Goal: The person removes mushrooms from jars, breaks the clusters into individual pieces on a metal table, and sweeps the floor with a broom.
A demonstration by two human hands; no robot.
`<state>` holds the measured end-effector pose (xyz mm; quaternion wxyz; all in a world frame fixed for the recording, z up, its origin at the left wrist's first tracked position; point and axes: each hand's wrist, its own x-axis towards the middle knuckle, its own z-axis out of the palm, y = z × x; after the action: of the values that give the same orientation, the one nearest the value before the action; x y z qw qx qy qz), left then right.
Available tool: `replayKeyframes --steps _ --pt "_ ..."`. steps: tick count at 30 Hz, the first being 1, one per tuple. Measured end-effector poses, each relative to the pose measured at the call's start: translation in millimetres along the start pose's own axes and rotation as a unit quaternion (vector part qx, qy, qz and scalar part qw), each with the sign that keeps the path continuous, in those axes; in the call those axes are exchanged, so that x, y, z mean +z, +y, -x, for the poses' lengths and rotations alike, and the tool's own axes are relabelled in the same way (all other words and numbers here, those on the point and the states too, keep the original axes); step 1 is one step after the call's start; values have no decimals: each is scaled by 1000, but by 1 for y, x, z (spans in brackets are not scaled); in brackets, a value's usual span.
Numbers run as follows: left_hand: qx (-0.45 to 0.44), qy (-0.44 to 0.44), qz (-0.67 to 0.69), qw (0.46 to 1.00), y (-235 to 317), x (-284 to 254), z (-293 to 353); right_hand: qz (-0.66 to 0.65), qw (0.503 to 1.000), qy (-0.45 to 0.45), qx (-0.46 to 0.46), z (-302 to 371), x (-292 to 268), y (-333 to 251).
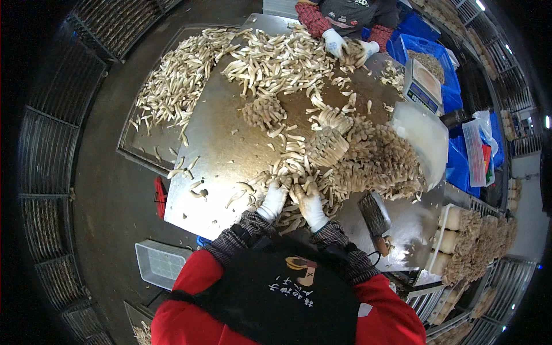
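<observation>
Dark floor [100,172], metal racks [49,155], bright lights [480,5]

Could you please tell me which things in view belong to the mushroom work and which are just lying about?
Seemingly part of the work: left hand, right hand, loose mushrooms near both, mushroom clusters, metal table.

Apparently just lying about: pale tub, red object, both left of the table.

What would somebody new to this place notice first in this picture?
Probably the pale loose mushrooms heaped across the far side of the metal table, with brown mushroom clusters massed nearer, toward the right. Next, the wearer's white-gloved left hand and right hand, close together among mushrooms at the near side. Bright red sleeves stand out along the bottom.
</observation>
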<state>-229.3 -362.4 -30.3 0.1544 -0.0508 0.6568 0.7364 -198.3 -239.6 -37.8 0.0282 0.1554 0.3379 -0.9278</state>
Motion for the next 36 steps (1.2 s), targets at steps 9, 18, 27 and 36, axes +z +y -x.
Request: replayKeyframes --steps 9,18,27,36 --pt "-68 53 -21 996 -1 -26 -39 593 798 49 -95 -24 -3 -28" --pt "110 -28 -433 894 101 -55 -93 862 477 -71 -157 -112 36 -21" --pt "66 -82 -573 813 128 -106 -273 938 292 -172 -72 -178 -10 -41" --pt "-149 -260 -201 933 112 -73 -161 546 833 -77 37 -90 8 -61"
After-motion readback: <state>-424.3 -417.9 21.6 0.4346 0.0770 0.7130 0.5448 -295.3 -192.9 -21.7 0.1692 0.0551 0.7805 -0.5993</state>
